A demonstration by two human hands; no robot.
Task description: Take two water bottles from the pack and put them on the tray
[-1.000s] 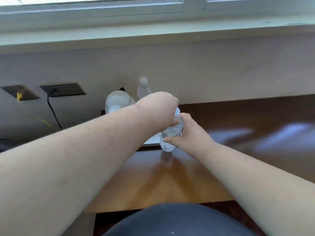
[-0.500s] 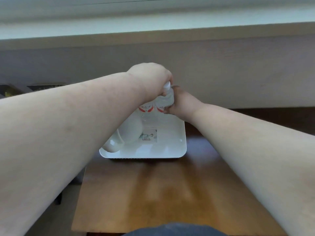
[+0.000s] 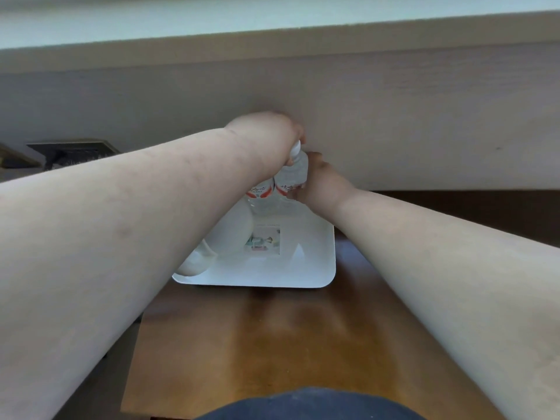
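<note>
Two clear water bottles with red-and-white labels stand upright side by side at the back of the white tray [image 3: 309, 277]. The right bottle [image 3: 294, 174] shows its white cap and upper body; my right hand [image 3: 321, 183] wraps its side and my left hand [image 3: 266, 131] grips around its neck from above. The left bottle [image 3: 257, 194] is mostly hidden behind my left wrist; only its label and lower body show.
A white kettle [image 3: 233, 234] sits on the tray's left half, with a small printed card [image 3: 268, 241] lying beside it. The tray rests on a wooden table [image 3: 272, 344] against a pale wall. Wall sockets [image 3: 72, 150] are at the left.
Both hands carried the bottle from above the bare table to the tray's back, beside the other bottle. The view tilted down and nearer; between the last two frames little has moved.
</note>
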